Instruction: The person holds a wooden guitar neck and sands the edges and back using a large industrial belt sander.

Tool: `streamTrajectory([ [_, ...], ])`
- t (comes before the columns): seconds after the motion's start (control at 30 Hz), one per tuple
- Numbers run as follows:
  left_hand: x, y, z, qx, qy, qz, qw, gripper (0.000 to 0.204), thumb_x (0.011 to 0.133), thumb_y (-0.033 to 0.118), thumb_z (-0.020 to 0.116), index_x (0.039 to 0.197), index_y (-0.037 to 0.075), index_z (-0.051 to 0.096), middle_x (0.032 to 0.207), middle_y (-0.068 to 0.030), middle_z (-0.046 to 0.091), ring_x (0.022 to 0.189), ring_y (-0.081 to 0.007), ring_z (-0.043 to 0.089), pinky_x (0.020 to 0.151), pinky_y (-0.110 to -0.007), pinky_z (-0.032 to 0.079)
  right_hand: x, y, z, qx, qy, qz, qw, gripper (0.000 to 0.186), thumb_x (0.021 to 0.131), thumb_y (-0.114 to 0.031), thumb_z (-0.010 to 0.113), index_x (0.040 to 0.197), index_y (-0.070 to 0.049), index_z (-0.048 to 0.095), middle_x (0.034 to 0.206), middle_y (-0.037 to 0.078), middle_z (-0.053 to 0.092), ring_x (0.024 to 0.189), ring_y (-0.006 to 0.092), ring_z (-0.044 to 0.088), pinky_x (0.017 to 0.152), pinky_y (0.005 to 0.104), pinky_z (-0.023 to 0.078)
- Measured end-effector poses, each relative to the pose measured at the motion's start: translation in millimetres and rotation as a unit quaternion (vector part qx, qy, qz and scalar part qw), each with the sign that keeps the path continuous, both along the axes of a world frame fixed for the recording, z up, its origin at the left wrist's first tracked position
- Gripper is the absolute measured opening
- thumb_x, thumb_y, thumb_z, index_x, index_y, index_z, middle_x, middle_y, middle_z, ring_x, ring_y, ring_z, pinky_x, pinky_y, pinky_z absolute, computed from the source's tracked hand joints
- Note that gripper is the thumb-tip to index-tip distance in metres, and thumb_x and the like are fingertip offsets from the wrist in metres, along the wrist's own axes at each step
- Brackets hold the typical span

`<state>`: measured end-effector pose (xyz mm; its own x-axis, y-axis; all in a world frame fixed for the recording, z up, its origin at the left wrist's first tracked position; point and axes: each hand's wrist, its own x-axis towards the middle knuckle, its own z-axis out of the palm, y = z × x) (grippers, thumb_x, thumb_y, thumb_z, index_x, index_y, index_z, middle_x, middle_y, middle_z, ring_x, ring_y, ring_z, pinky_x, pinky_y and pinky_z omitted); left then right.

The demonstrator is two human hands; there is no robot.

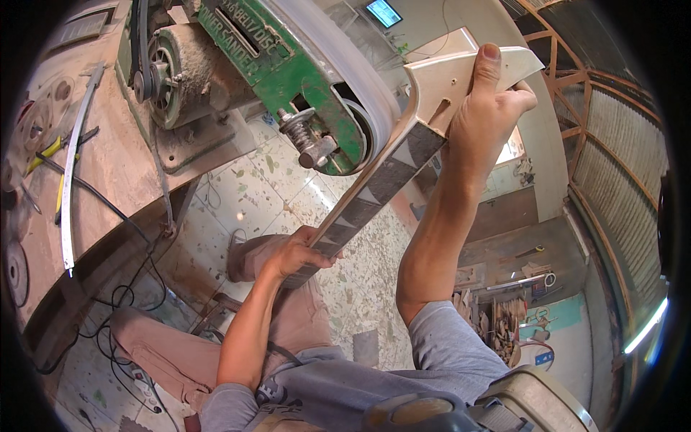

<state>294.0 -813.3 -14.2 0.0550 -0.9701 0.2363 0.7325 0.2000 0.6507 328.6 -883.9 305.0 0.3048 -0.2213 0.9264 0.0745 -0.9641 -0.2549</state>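
A guitar neck (381, 180) slants across the middle, its dark fretboard marked with pale shark-fin inlays. My left hand (299, 255) is wrapped round the lower part of the neck. Up at the pale wooden headstock (450, 75), my right hand (493, 93) grips with the thumb laid over its face. Several small holes and a slot show in the headstock. Where headstock and neck join, the edge lies against or very close to the belt (381, 108) of a green belt sander (288, 79); I cannot tell if they touch.
Left of me a dusty workbench (108, 187) carries the sander's motor (187, 72), a metal strip (75, 165) and yellow-handled tools (47, 155). Black cables (126, 302) hang and coil on the tiled floor (281, 176). Wood offcuts (507, 320) are stacked at the right.
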Motion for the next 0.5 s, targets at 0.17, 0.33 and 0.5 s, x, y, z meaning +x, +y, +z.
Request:
streamTrajectory([
  [0.17, 0, 7, 6, 0.028, 0.001, 0.001, 1.000, 0.051, 0.060, 0.002, 0.075, 0.109, -0.003, 0.063, 0.093, -0.0096, 0.070, 0.084, -0.0188, 0.066, 0.081, -0.031, 0.051, -3, 9, -2, 0.031, 0.031, 0.009, 0.999, 0.055, 0.099, -0.037, 0.059, 0.117, 0.004, 0.029, 0.113, 0.019, 0.044, 0.112, 0.0240, 0.049, 0.101, 0.0357, 0.039],
  [0.33, -6, 5, 5, 0.043, -0.008, 0.034, 0.998, 0.044, 0.063, 0.006, 0.075, 0.105, -0.002, 0.068, 0.094, -0.0070, 0.070, 0.084, -0.0183, 0.064, 0.081, -0.031, 0.049, 2, -2, 0, 0.019, 0.005, 0.018, 1.000, 0.052, 0.097, -0.033, 0.063, 0.115, 0.006, 0.034, 0.103, 0.017, 0.052, 0.096, 0.0204, 0.059, 0.082, 0.0298, 0.052],
  [0.5, -14, 18, 33, 0.108, -0.273, 0.342, 0.893, 0.030, 0.068, 0.004, 0.067, 0.096, -0.005, 0.061, 0.089, -0.0175, 0.065, 0.086, -0.0357, 0.061, 0.078, -0.040, 0.047, -2, -24, 18, 0.307, 0.062, 0.256, 0.915, 0.034, 0.098, -0.029, 0.047, 0.107, 0.003, 0.050, 0.092, 0.010, 0.054, 0.081, 0.0200, 0.057, 0.065, 0.0309, 0.051],
])
